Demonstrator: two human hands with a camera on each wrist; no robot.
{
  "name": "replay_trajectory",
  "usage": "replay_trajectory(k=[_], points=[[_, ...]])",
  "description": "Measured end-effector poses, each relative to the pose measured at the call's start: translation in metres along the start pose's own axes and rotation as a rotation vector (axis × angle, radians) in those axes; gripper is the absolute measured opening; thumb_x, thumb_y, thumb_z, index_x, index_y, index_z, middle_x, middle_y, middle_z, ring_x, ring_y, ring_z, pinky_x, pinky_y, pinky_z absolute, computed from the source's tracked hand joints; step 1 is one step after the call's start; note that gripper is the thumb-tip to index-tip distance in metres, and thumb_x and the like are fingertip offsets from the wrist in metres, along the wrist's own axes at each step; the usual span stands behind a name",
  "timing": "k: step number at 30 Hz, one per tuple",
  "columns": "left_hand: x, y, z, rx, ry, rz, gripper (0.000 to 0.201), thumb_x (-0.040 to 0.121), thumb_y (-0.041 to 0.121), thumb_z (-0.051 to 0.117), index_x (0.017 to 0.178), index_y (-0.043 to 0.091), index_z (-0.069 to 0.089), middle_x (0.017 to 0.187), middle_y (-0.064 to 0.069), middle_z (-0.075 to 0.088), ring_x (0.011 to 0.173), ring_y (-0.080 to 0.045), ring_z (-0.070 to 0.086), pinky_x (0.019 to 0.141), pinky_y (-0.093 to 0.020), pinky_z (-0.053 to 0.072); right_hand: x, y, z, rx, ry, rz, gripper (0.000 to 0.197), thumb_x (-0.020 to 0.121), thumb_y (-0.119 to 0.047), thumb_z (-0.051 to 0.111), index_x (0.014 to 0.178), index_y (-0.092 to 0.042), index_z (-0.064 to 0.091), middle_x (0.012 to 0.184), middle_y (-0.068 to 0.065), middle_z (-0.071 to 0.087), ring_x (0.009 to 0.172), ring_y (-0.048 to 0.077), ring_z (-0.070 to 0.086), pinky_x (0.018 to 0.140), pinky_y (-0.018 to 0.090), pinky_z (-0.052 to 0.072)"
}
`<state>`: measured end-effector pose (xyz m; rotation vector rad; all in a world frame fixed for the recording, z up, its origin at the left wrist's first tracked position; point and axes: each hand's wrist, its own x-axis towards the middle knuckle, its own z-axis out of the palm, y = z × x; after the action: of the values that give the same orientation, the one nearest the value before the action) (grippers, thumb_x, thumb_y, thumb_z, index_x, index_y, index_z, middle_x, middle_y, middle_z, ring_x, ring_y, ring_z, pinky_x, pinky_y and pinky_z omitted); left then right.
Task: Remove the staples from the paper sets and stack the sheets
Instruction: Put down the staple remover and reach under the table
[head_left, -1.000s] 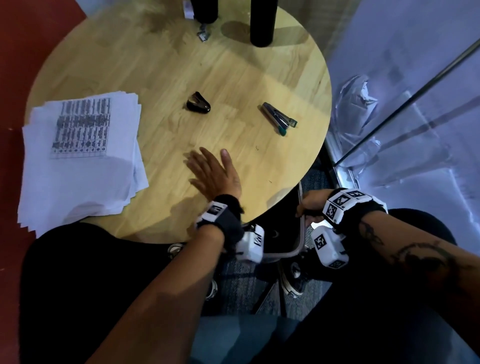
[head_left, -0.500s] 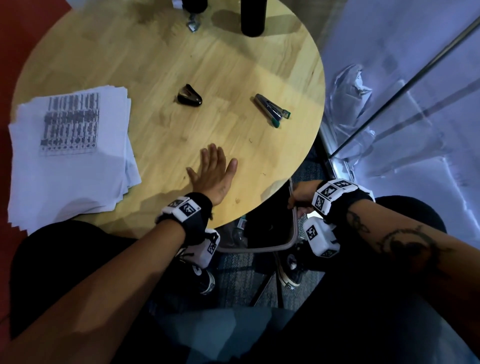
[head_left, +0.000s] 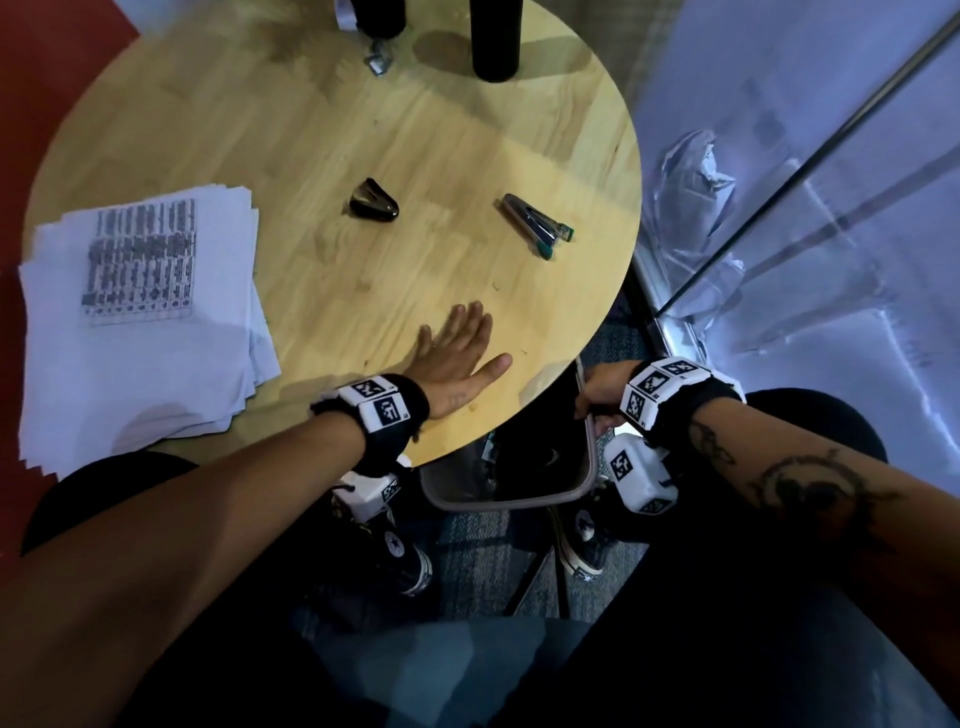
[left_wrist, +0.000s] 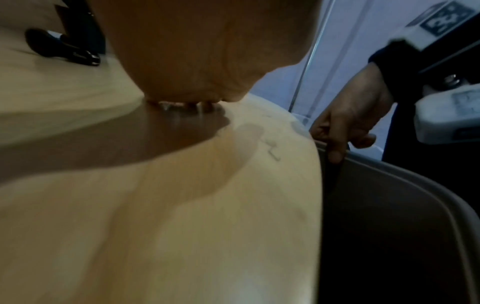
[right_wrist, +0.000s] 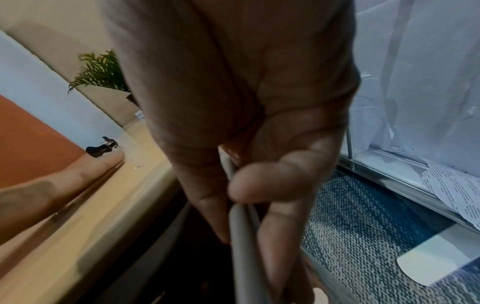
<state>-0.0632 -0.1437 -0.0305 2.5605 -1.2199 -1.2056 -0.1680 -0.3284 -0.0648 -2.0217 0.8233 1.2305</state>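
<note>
A stack of white sheets (head_left: 140, 332) lies at the left of the round wooden table (head_left: 322, 130), overhanging its edge. A black staple remover (head_left: 374, 200) and a metal stapler (head_left: 537, 227) lie mid-table. My left hand (head_left: 460, 348) rests flat on the table near its front edge, fingers straight. Loose staples (left_wrist: 272, 151) lie beside it by the rim. My right hand (head_left: 597, 389) grips the rim of a grey waste bin (head_left: 511, 499) held just under the table's edge; the thumb (right_wrist: 257, 185) pinches that rim (right_wrist: 244, 236).
Two black cylinders (head_left: 493, 41) and a small metal clip (head_left: 378, 60) stand at the table's far side. A glass partition with crumpled plastic (head_left: 691, 171) is to the right. Blue carpet (right_wrist: 363, 226) and my shoes (head_left: 400, 551) are below the table.
My left hand has swung across the tabletop toward the right front edge, its fingers turning from left to right. The right hand keeps its hold on the bin rim.
</note>
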Motion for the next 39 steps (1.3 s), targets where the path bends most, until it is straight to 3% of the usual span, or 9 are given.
replay_trajectory(k=[9, 14, 17, 22, 25, 27, 30, 33, 39], points=[[0.052, 0.022, -0.053, 0.147, 0.047, -0.067, 0.081, 0.092, 0.066, 0.009, 0.15, 0.014, -0.012, 0.157, -0.001, -0.023, 0.145, -0.017, -0.018, 0.117, -0.05, -0.005, 0.0, 0.001, -0.004, 0.024, 0.006, 0.006, 0.024, 0.083, -0.017, 0.062, 0.101, -0.001, 0.064, 0.078, 0.021, 0.064, 0.074, 0.031, 0.056, 0.066, 0.038, 0.042], [0.017, -0.002, -0.027, 0.261, -0.026, 0.031, 0.075, 0.095, 0.059, 0.012, 0.15, 0.012, -0.01, 0.157, -0.001, -0.022, 0.145, -0.015, -0.018, 0.118, -0.049, -0.002, -0.006, 0.0, -0.006, -0.041, 0.002, -0.013, 0.015, 0.086, -0.016, 0.061, 0.091, -0.002, 0.063, 0.071, 0.012, 0.059, 0.058, 0.021, 0.057, 0.057, 0.028, 0.044], [-0.01, -0.021, -0.021, 0.018, 0.065, 0.043, 0.06, 0.101, 0.045, 0.016, 0.152, 0.016, 0.002, 0.159, 0.002, -0.012, 0.146, -0.011, -0.012, 0.118, -0.041, -0.006, -0.007, -0.003, -0.006, -0.097, -0.007, -0.009, 0.021, 0.087, -0.021, 0.061, 0.096, -0.002, 0.063, 0.078, 0.014, 0.059, 0.065, 0.023, 0.051, 0.06, 0.03, 0.04], [-0.03, -0.052, -0.001, -0.796, 0.549, -0.271, 0.06, 0.1, 0.048, 0.011, 0.152, 0.017, 0.011, 0.16, 0.001, 0.002, 0.147, -0.011, 0.002, 0.121, -0.036, -0.003, -0.009, -0.002, -0.005, -0.029, 0.008, -0.009, 0.012, 0.087, -0.017, 0.06, 0.08, -0.006, 0.059, 0.077, 0.011, 0.06, 0.05, 0.015, 0.058, 0.051, 0.024, 0.046], [-0.023, -0.049, 0.019, -0.678, 0.571, -0.442, 0.054, 0.103, 0.037, 0.013, 0.152, 0.014, 0.008, 0.161, -0.002, -0.001, 0.147, -0.014, -0.004, 0.119, -0.044, -0.005, 0.0, 0.003, -0.003, 0.033, -0.013, 0.001, 0.026, 0.085, -0.017, 0.062, 0.105, 0.0, 0.062, 0.085, 0.02, 0.063, 0.069, 0.026, 0.057, 0.064, 0.031, 0.044], [-0.014, -0.033, 0.029, -0.515, 0.522, -0.467, 0.064, 0.097, 0.045, 0.011, 0.152, 0.013, 0.004, 0.16, -0.004, -0.007, 0.147, -0.015, -0.009, 0.118, -0.049, -0.007, -0.001, 0.007, -0.005, 0.045, -0.002, 0.02, 0.017, 0.085, -0.013, 0.061, 0.097, -0.001, 0.062, 0.079, 0.019, 0.062, 0.056, 0.021, 0.059, 0.056, 0.024, 0.046], [-0.001, 0.003, 0.035, -0.368, 0.459, -0.398, 0.07, 0.095, 0.055, 0.003, 0.15, 0.014, -0.009, 0.158, -0.003, -0.017, 0.145, -0.016, -0.017, 0.114, -0.05, -0.014, -0.006, 0.014, -0.01, 0.078, 0.052, 0.024, 0.022, 0.086, -0.004, 0.056, 0.068, -0.013, 0.047, 0.069, 0.006, 0.053, 0.029, 0.002, 0.052, 0.034, 0.014, 0.043], [0.012, 0.033, 0.036, -0.302, 0.407, -0.276, 0.07, 0.096, 0.056, 0.006, 0.148, 0.015, -0.015, 0.157, -0.002, -0.019, 0.144, -0.013, -0.019, 0.112, -0.046, -0.018, -0.009, 0.018, -0.015, 0.106, 0.035, 0.004, 0.024, 0.087, -0.006, 0.056, 0.066, -0.014, 0.046, 0.069, 0.004, 0.052, 0.028, 0.0, 0.051, 0.035, 0.013, 0.045], [0.015, 0.047, 0.057, -0.104, 0.303, 0.151, 0.097, 0.066, 0.078, -0.025, 0.142, 0.018, -0.024, 0.147, 0.004, -0.024, 0.14, -0.009, -0.022, 0.113, -0.038, -0.019, -0.01, 0.011, -0.022, 0.115, -0.017, 0.024, 0.01, 0.083, -0.012, 0.062, 0.086, -0.002, 0.063, 0.07, 0.014, 0.057, 0.061, 0.026, 0.052, 0.052, 0.03, 0.04]])
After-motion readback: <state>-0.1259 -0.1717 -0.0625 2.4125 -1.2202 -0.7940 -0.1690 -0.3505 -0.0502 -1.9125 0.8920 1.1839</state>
